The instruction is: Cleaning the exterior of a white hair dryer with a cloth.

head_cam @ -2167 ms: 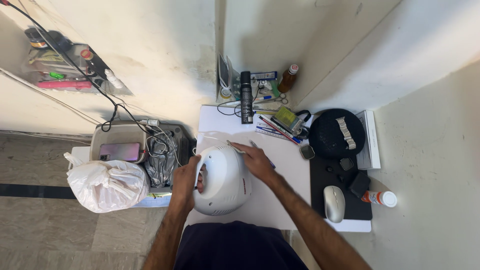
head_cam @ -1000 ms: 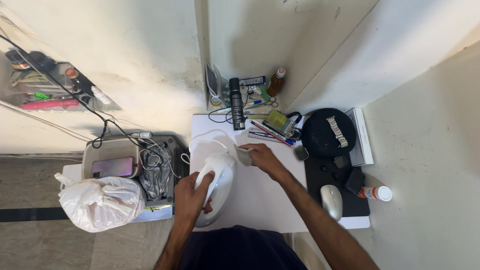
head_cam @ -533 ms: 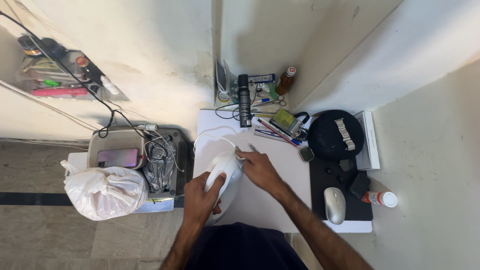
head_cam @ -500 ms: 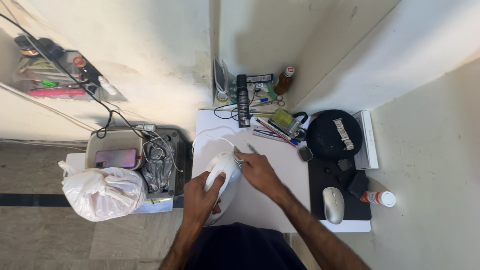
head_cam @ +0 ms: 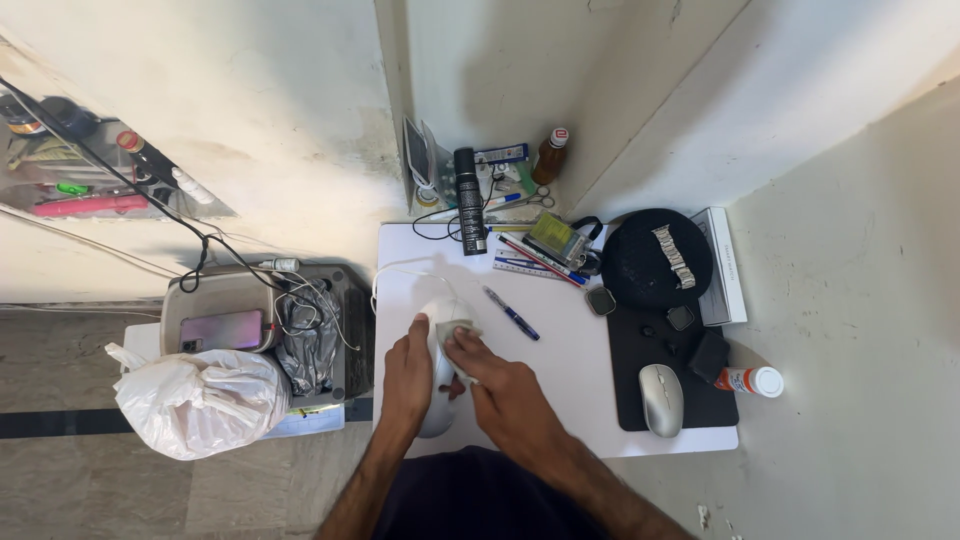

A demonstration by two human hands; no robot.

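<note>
Both hands (head_cam: 405, 372) (head_cam: 497, 378) grip white appliance (head_cam: 437, 318).

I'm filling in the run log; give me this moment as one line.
left hand: grips white appliance | right hand: presses small cloth on it | pen: lies apart on white table

On the table (head_cam: 560, 400): appliance (head_cam: 440, 360) left, pen (head_cam: 511, 313) just right of it — mouse (head_cam: 660, 399) far right.
</note>
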